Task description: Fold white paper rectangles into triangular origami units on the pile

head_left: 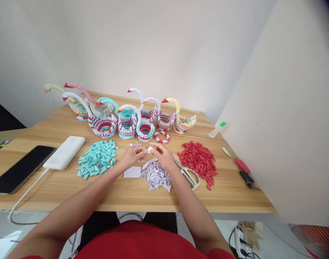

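Between my two hands is a small piece of folded white paper [149,149]. My left hand [133,157] pinches its left side, and the fingers of my right hand [162,154] close on its right side. Just below lies a pile of white folded paper triangles [156,175], partly covered by my right wrist. Flat white paper [132,172] rests to the left of that pile. A few more white pieces [136,144] lie behind my left hand. Scissors with pale handles [190,177] sit to the right of my right forearm.
Turquoise triangles [97,158] are heaped at left, red triangles [198,162] at right. Several folded-paper swans [103,126] and a red-and-white paper ring [161,137] stand behind my hands. At far left are a phone [22,169] and a white power bank [64,152] with a cable.
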Demonstrator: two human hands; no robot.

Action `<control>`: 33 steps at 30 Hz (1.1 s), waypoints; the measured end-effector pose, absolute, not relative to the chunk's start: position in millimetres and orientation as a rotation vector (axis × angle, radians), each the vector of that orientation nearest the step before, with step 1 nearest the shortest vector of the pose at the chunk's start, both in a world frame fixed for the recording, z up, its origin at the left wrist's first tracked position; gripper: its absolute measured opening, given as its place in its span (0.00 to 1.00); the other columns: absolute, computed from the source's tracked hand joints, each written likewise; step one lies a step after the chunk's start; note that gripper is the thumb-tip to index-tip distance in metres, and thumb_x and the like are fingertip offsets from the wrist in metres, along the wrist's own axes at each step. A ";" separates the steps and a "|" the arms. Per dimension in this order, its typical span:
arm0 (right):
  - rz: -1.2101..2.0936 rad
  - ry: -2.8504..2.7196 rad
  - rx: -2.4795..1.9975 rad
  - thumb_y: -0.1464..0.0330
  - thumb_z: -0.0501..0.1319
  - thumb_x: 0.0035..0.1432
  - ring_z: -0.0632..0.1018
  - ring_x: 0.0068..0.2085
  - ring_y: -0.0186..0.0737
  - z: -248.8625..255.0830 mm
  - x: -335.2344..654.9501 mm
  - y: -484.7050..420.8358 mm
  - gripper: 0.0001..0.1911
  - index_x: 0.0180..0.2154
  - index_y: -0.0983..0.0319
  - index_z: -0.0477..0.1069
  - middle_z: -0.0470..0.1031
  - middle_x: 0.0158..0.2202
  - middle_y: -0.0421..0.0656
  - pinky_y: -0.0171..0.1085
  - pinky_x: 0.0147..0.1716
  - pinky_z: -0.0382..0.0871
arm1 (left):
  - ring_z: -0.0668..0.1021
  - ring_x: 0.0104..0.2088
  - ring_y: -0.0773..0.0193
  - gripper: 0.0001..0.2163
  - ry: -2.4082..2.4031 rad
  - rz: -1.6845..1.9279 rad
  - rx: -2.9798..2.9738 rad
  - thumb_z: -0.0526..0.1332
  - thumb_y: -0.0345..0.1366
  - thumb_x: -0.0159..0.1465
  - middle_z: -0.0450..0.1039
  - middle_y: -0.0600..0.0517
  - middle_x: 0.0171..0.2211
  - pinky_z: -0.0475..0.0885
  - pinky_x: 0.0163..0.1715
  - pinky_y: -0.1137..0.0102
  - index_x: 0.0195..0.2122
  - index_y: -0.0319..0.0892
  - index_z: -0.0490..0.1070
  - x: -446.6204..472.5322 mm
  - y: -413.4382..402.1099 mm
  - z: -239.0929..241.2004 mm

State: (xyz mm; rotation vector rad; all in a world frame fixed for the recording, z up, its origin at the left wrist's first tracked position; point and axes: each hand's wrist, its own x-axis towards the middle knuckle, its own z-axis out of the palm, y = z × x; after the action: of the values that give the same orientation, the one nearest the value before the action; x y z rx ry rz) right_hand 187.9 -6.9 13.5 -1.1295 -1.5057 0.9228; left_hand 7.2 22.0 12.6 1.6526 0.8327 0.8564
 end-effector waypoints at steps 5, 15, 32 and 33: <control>1.021 -1.490 -1.205 0.60 0.62 0.53 0.68 0.27 0.33 16.2 185.4 -9.3 0.11 0.35 0.61 0.76 0.69 0.26 0.38 0.33 0.29 0.62 | 0.65 0.20 0.69 0.15 0.940 0.856 1.814 0.58 0.43 0.60 0.66 0.54 0.19 0.58 0.23 0.74 0.22 0.39 0.70 6.8 19.0 14.2; 1.028 -1.426 -1.226 0.57 0.62 0.52 0.69 0.25 0.32 23.9 188.3 -12.8 0.14 0.28 0.62 0.71 0.68 0.23 0.36 0.31 0.26 0.61 | 0.72 0.27 0.67 0.09 0.740 0.875 1.808 0.59 0.38 0.61 0.74 0.53 0.26 0.66 0.30 0.74 0.33 0.40 0.75 5.8 13.5 18.1; 0.762 -1.592 -1.240 0.61 0.58 0.57 0.66 0.24 0.31 31.8 179.4 -20.5 0.13 0.25 0.62 0.71 0.66 0.21 0.36 0.31 0.25 0.57 | 0.68 0.23 0.68 0.16 0.995 0.933 2.078 0.56 0.43 0.64 0.68 0.55 0.20 0.61 0.27 0.72 0.24 0.39 0.68 11.3 6.6 18.8; 0.798 -1.554 -1.253 0.60 0.58 0.57 0.65 0.23 0.30 30.7 180.5 -19.6 0.15 0.24 0.62 0.70 0.64 0.19 0.35 0.31 0.24 0.56 | 0.69 0.24 0.67 0.15 1.005 0.992 2.186 0.56 0.43 0.64 0.70 0.54 0.21 0.61 0.29 0.71 0.25 0.39 0.69 10.4 6.5 19.4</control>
State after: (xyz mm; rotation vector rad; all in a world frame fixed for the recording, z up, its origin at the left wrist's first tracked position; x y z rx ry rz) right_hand 180.5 -19.6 30.7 -1.2526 -1.5538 0.7978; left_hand 10.4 6.5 19.4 2.1856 1.0051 0.9925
